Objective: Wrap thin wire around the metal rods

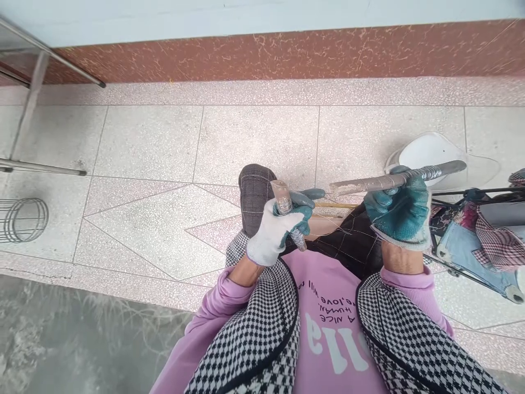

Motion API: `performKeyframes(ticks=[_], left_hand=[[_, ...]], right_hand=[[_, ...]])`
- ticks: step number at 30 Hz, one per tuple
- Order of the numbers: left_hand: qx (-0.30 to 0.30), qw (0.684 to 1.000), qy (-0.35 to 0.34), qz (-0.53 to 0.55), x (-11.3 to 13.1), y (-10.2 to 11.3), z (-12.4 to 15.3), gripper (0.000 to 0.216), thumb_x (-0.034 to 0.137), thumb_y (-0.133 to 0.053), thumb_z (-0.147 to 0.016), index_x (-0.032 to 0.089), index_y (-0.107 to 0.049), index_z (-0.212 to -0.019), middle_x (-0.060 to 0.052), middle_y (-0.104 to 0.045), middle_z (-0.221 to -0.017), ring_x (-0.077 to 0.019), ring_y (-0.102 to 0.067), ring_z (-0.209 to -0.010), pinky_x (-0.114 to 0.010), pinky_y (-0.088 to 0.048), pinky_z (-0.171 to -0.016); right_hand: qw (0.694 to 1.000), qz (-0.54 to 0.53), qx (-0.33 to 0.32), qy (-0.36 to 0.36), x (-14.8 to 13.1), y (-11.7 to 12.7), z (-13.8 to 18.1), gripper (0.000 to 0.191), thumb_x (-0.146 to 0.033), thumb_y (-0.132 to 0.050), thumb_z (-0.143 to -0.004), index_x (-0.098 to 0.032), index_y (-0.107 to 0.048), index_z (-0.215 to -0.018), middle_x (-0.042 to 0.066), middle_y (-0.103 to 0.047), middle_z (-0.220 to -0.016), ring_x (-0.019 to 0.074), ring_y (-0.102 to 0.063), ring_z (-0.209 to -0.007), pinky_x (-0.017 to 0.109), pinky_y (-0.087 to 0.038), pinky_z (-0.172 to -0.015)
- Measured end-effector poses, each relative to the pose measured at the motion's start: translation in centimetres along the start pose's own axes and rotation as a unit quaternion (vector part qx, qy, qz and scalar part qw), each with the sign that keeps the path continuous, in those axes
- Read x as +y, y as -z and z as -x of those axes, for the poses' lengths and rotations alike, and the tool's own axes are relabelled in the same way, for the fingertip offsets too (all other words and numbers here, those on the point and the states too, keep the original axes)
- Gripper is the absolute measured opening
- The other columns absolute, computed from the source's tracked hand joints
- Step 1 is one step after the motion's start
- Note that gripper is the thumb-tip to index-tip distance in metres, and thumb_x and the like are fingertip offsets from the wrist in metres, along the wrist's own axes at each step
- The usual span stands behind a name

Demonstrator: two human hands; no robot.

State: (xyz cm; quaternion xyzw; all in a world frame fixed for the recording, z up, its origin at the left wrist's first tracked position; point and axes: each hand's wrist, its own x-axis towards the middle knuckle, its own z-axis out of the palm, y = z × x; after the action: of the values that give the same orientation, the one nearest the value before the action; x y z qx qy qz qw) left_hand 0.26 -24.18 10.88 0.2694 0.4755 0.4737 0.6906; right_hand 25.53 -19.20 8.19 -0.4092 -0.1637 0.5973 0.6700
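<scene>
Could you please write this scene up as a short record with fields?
left hand: gloved left hand shut around a short wire-wrapped rod, held nearly upright
right hand: gloved right hand shut around a long grey bar, lying almost level
gap: the bar's near end stops just short of the rod, not touching
gloves: white backs, teal palms
floor: pale speckled tiles
left edge: a wire ring cage and metal legs
right edge: a cart with fabric
</scene>
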Motion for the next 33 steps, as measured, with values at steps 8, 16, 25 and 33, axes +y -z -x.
performKeyframes(ticks=[8,16,25,33], left_hand=[[0.054,0.998,0.016,-0.028,-1.4,0.3,0.6,0.028,0.030,-0.098,-0.077,0.018,-0.078,-0.093,-0.004,-0.080,-0.089,-0.0114,-0.063,-0.051,-0.023,-0.051,-0.046],[0.057,0.998,0.025,-0.008,-1.8,-0.6,0.3,0.040,0.039,-0.100,-0.075,0.020,-0.076,-0.101,-0.001,-0.072,-0.078,-0.0148,-0.064,-0.052,-0.027,-0.054,-0.049],[0.087,0.995,-0.008,0.045,-2.4,-1.1,-0.9,0.036,0.033,-0.099,-0.078,0.018,-0.079,-0.104,0.003,-0.065,-0.075,-0.0160,-0.068,-0.061,-0.026,-0.055,-0.054],[0.128,0.988,-0.047,-0.067,-1.6,0.3,-1.7,0.026,0.032,-0.090,-0.072,0.017,-0.080,-0.091,-0.006,-0.080,-0.085,-0.0167,-0.070,-0.063,-0.026,-0.055,-0.056]], right_hand=[[0.999,-0.015,-0.021,0.028,-0.4,0.3,-0.4,0.035,-0.044,-0.110,-0.078,-0.026,-0.088,-0.099,-0.004,-0.062,-0.081,0.0083,-0.043,-0.063,0.019,-0.053,-0.055],[0.999,-0.041,-0.011,0.025,-0.5,0.1,-0.2,0.031,-0.035,-0.113,-0.079,-0.027,-0.087,-0.096,-0.005,-0.071,-0.087,0.0067,-0.055,-0.068,0.016,-0.058,-0.058],[1.000,-0.014,0.025,0.005,0.6,-0.2,0.2,0.035,-0.041,-0.111,-0.075,-0.025,-0.090,-0.097,-0.004,-0.070,-0.082,0.0083,-0.056,-0.064,0.018,-0.060,-0.057],[1.000,0.005,-0.010,-0.009,1.3,0.4,0.2,0.040,-0.057,-0.110,-0.077,-0.028,-0.088,-0.095,0.003,-0.081,-0.102,0.0176,-0.076,-0.092,0.030,-0.072,-0.080]])
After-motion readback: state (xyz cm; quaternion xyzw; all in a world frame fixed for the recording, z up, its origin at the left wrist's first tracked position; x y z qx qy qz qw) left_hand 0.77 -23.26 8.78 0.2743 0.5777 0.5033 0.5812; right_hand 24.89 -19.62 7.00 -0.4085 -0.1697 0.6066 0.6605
